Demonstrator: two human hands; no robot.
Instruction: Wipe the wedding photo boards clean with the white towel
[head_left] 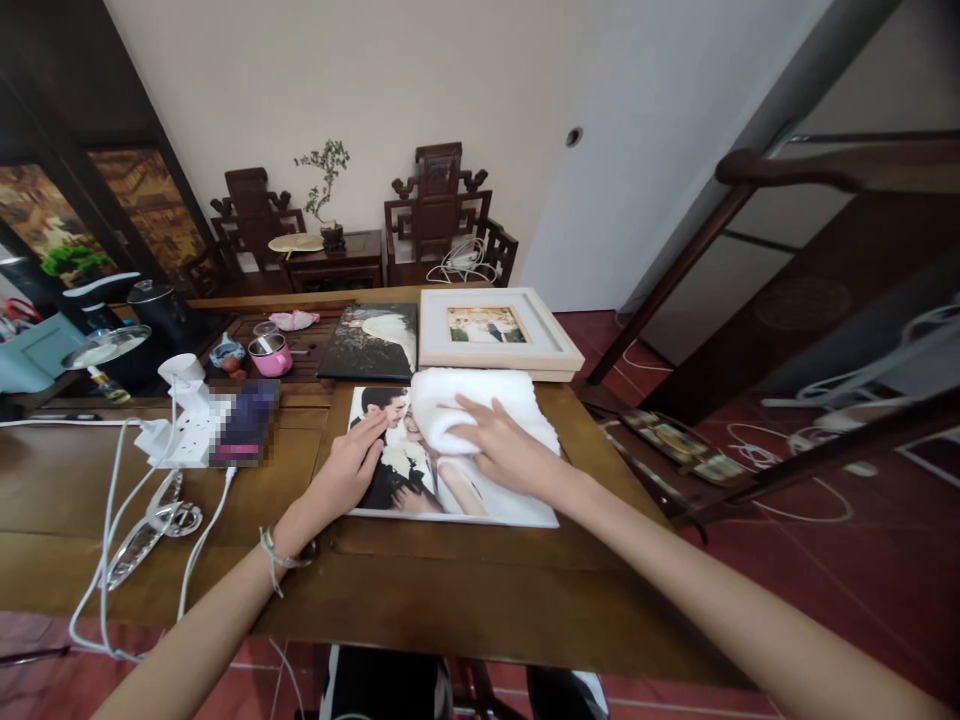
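Note:
A large photo panel (409,480) of a couple lies flat on the wooden table in front of me. My left hand (358,455) rests on its left edge, fingers stretched out, with nothing held. On the panel's right part, my right hand (499,440) has hold of a white towel (480,390), pressing it down against the surface. The towel hides the panel's upper right area. Just behind stand a dark photo panel (373,345) and a pale wooden picture frame (555,345), both lying flat.
To the left are a white power strip (196,430) with cables, a clear hair clip (154,530), a pink cup (270,355) and a lidded pan (109,345). The table's (450,590) front edge is close to me. Carved chairs (439,215) stand by the wall.

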